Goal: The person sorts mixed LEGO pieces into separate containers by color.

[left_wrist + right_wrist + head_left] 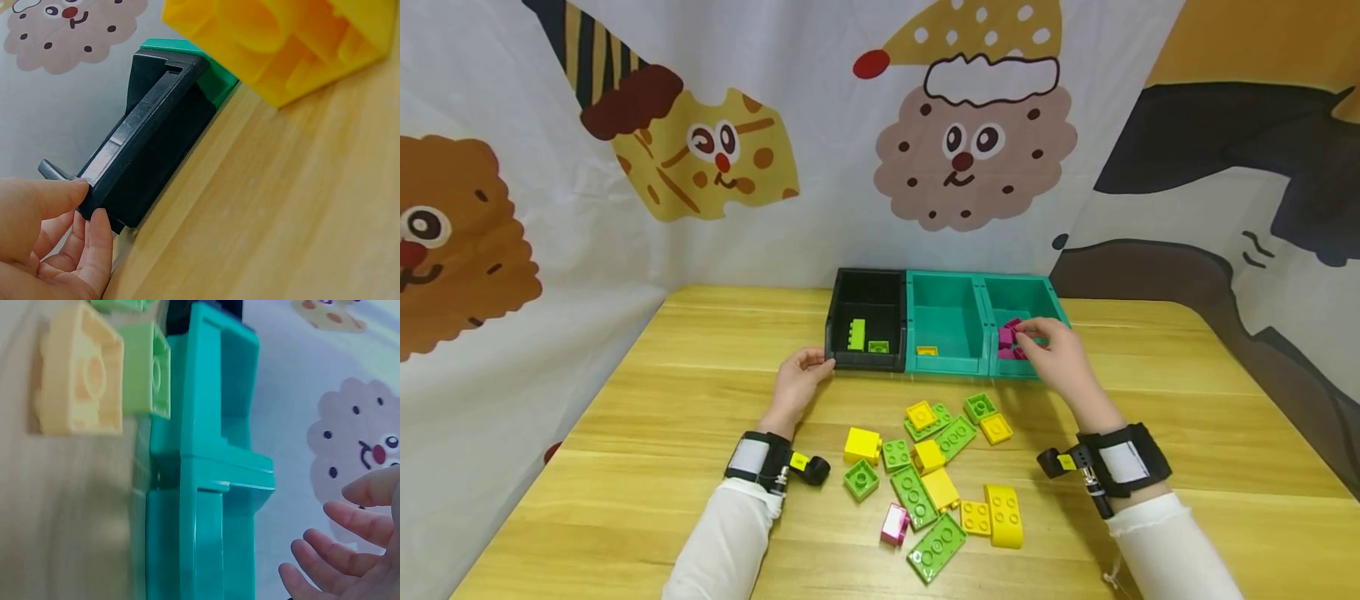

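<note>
My left hand (796, 388) grips the front left corner of a black bin (868, 363). In the left wrist view the thumb lies on the bin's rim, with fingertips against its side. The right hand (1063, 360) is over the front of the right teal bin (1037, 287), close to several magenta bricks (1005, 338) in it. In the right wrist view, that hand's fingers (334, 562) are spread and relaxed, with nothing visible between them. A middle teal bin (947, 367) holds a yellow brick (927, 351). Green bricks (857, 335) lie in the black bin.
Loose green bricks (913, 497) and yellow bricks (862, 445) are scattered on the wooden table (662, 467) between the forearms. Among them is a magenta brick with a white face (895, 525). A printed cloth (835, 192) hangs behind the bins.
</note>
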### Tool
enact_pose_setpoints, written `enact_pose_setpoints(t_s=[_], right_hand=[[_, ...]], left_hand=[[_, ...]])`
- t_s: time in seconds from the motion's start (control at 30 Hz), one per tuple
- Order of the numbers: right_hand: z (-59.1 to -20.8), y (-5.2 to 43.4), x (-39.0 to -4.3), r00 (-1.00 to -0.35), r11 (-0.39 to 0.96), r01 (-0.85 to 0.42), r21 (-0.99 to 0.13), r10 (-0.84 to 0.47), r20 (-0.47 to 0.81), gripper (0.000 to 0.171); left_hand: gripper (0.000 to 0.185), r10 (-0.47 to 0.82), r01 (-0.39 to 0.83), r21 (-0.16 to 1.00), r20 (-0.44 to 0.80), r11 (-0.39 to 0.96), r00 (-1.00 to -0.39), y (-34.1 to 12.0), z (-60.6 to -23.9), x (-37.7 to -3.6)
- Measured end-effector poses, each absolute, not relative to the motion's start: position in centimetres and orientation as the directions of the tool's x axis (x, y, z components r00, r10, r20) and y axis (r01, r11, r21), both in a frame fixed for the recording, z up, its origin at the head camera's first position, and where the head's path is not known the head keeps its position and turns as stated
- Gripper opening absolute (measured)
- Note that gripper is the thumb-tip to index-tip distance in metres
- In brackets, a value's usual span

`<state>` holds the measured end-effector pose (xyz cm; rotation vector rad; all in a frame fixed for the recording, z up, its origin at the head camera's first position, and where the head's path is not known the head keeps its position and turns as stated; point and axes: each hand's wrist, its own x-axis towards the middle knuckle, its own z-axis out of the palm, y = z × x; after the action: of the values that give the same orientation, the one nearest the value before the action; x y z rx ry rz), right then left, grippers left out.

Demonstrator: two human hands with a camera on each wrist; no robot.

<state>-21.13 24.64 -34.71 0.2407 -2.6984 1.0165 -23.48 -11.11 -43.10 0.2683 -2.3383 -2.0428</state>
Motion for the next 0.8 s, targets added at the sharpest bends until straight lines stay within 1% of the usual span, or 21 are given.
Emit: enact_pose_setpoints(t_s=[0.13, 0.37, 0.43, 0.5, 0.63, 0.7, 0.8], right_hand=[[-35.0, 24.5, -19.4, -0.959, 0.728, -0.23, -0.645, -0.058, 0.277, 0.029], [-35.8, 24.3, -17.6, -0.979, 0.73, -0.166, -0.663, -0.045, 0.196, 0.032], [-35.8, 24.2, -17.4, -0.984, 0.744, -0.151, -0.651, -0.051, 0.17, 0.036], [-35.8, 24.1, -17.2, -0.989, 0.769, -0.133, -0.625, -0.061, 0.135, 0.045], [-36.0, 23.8, -16.5, -0.995, 0.826, -0.091, -0.556, -0.092, 0.026, 0.075], [-36.4, 23.6, -16.2, -0.994, 0.848, -0.08, -0.524, -0.106, -0.019, 0.088], [-37.0, 23.3, -15.9, -0.99, 0.871, -0.082, -0.485, -0.128, -0.062, 0.095]], left_hand=[[0.027, -0.146, -0.11, 0.986, -0.091, 0.123, -0.985, -11.1, -43.1, -23.5], [0.027, -0.144, -0.109, 0.987, -0.091, 0.121, -0.985, -11.1, -43.2, -23.6], [0.026, -0.145, -0.113, 0.987, -0.095, 0.117, -0.985, -11.0, -43.2, -23.6], [0.026, -0.145, -0.115, 0.987, -0.098, 0.116, -0.985, -10.9, -43.2, -23.5], [0.027, -0.144, -0.111, 0.986, -0.093, 0.121, -0.985, -10.9, -43.2, -23.6], [0.027, -0.144, -0.108, 0.986, -0.089, 0.127, -0.986, -11.0, -43.2, -23.6], [0.028, -0.141, -0.104, 0.987, -0.086, 0.124, -0.986, -11.0, -43.2, -23.6]])
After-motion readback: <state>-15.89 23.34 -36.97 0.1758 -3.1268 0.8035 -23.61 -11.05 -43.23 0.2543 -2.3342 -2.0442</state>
